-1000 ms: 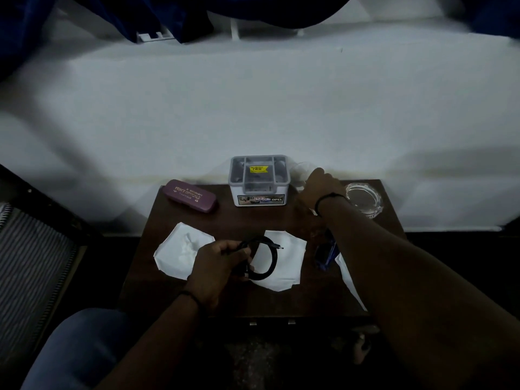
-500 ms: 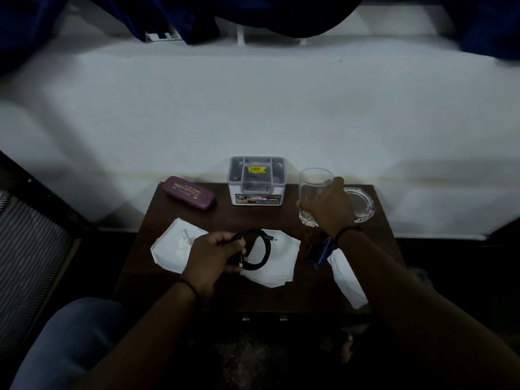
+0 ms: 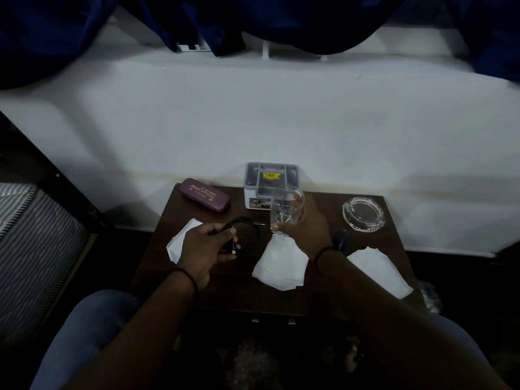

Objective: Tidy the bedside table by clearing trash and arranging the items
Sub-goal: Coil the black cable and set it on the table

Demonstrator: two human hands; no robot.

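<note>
Glass [image 3: 286, 211] sits in the right hand [image 3: 305, 225], fingers curled round its far side, thumb near the base; it appears lifted just clear of the bedside table [image 3: 230, 288], in front of the grey compartment box [image 3: 270, 180], though contact with the tabletop cannot be ruled out; left hand [image 3: 206, 246] grips the coiled black cable [image 3: 247, 235], fingers closed on the loop, one plug end poking out toward the glass; judged step: arranging, both hands loaded, trash not yet cleared; three white tissues lie on the wood: one [image 3: 180, 240] partly under the left hand, one [image 3: 281, 263] below the glass, one [image 3: 380, 271] near the right front corner; purple spectacle case [image 3: 205, 195] rests at the back left, glass ashtray [image 3: 363, 213] at the back right, well apart from the glass; a small blue object [image 3: 342, 237] shows beside the right wrist, too dark to identify; next move likely calls for a free spot for the glass, upright and off the tissue, and a place for the cable, perhaps the box; risk: glass looks smooth, light is poor, plug end is close to it.
</note>
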